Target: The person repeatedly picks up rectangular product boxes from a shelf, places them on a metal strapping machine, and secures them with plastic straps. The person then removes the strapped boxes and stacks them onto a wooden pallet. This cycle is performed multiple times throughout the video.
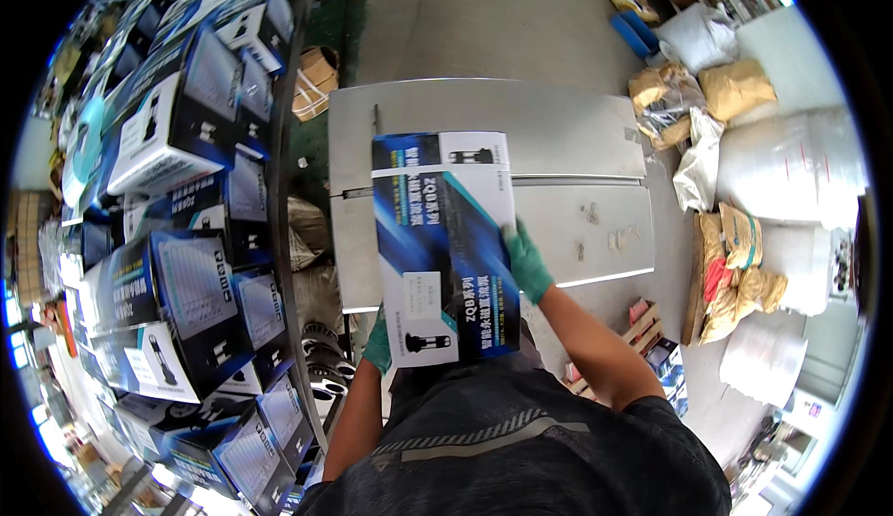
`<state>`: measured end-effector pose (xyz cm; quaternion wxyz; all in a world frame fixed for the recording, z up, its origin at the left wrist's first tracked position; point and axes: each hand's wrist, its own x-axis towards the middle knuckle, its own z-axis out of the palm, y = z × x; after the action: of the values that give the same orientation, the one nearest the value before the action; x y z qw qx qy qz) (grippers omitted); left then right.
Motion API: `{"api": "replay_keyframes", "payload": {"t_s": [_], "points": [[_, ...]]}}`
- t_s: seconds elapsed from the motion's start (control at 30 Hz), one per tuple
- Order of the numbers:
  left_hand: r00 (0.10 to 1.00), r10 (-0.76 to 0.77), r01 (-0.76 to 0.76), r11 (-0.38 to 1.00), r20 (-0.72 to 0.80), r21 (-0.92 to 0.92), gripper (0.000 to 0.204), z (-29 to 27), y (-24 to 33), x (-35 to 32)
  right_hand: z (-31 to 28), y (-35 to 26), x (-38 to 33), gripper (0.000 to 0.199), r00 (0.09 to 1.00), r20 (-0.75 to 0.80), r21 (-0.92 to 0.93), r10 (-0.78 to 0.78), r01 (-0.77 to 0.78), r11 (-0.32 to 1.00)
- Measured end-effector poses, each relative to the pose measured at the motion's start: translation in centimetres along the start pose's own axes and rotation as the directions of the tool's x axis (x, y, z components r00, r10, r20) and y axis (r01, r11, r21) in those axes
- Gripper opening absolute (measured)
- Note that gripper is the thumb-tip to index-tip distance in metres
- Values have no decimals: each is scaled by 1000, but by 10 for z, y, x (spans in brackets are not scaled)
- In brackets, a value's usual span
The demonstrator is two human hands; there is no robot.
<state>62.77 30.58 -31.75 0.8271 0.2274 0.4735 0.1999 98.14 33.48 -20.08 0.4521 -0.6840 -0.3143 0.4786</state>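
Observation:
A blue, black and white printed cardboard box (446, 256) is held in front of my body, its far end over the grey metal table (577, 144). My left hand (378, 344), in a green glove, grips the box's near left side; most of its fingers are hidden by the box. On the right side, my right hand (527, 263), also green-gloved, presses against the box's edge with its fingers along it. A pale label (422, 295) and a picture of a pump show on the box's upper face.
Similar printed boxes (191, 284) are stacked on a rack with a dark upright (284, 200) to my left. An opened carton (314, 82) lies beyond it. Along the right wall are wrapped rolls (786, 167), brown paper sacks (735, 88) and a wooden crate (642, 325).

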Motion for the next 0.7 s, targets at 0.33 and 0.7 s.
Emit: {"api": "replay_keyframes", "payload": {"t_s": [0.33,0.7], "points": [[997,-75,79,983,-27,163,52,6,18,5,2,117,-81,78,823,430,596,371,-568,568],[998,45,-27,918,-35,395,47,-6,91,26,-14,-21,-58,81,903,396,765,166,-425,484]]}}
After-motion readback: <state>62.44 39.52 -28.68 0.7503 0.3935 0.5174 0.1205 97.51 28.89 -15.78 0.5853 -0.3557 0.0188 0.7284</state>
